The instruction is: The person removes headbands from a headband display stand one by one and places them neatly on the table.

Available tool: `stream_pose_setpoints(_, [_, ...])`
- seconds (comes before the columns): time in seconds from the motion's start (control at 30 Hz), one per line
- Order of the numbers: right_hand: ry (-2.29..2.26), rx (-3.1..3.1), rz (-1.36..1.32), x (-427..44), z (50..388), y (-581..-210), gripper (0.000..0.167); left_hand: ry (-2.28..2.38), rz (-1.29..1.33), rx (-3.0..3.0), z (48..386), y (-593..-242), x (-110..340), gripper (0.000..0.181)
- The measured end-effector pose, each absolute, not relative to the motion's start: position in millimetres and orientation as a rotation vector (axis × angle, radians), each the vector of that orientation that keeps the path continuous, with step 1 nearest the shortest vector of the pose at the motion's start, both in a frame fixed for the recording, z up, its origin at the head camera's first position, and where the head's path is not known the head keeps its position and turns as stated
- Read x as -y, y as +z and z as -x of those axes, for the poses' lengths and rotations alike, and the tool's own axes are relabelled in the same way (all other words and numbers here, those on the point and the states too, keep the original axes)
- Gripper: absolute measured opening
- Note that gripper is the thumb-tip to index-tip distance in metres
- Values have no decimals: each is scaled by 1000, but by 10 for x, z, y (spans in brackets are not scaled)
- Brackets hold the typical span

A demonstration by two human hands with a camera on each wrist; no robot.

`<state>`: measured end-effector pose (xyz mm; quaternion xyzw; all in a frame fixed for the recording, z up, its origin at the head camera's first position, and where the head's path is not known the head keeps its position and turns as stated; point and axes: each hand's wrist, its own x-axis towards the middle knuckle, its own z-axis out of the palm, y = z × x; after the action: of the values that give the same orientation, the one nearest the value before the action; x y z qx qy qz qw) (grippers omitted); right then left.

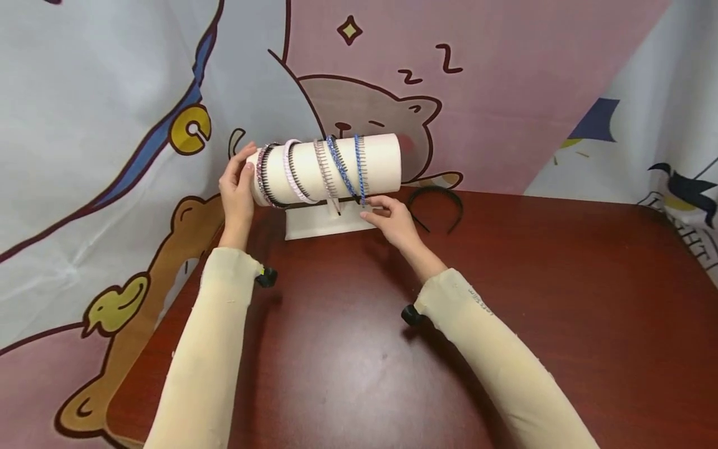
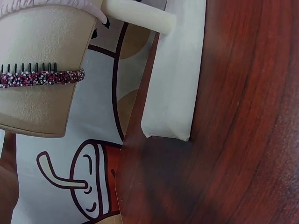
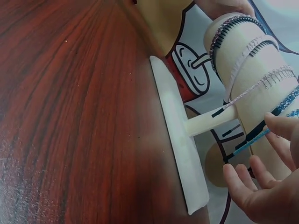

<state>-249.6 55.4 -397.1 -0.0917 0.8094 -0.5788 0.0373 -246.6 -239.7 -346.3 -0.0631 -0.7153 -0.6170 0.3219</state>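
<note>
A cream headband display stand has a padded roll on a post and a flat base. My left hand holds the roll's left end, fingers over the top and thumb in front. Round the roll sit a dark pink beaded headband, a pale pink headband, a thin pinkish toothed headband and a blue glittery headband. Furthest right is a thin blue headband; its lower end lies between the thumb and fingers of my right hand, which pinches it.
A plain black headband lies on the dark red-brown table, right of the stand and near the back edge. Cartoon-printed cloth hangs close behind the stand and along the left side of the table.
</note>
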Motion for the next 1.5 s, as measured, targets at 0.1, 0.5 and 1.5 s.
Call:
stream_pose_setpoints(0.1, [-1804,-2500,300,-588,2506,-3967,39,-1613,177,1869,2493,-3468,2379,33])
stream_pose_setpoints(0.5, [-2011,-2579,387,-766,2471,-4018,27,-1591,162,1885,2456,-3479,2385,32])
stream_pose_setpoints(1.5, [-2300,-2889,85,-1235,2661,-3803,16,-1621,153,1826,2487,-3504,2360,33])
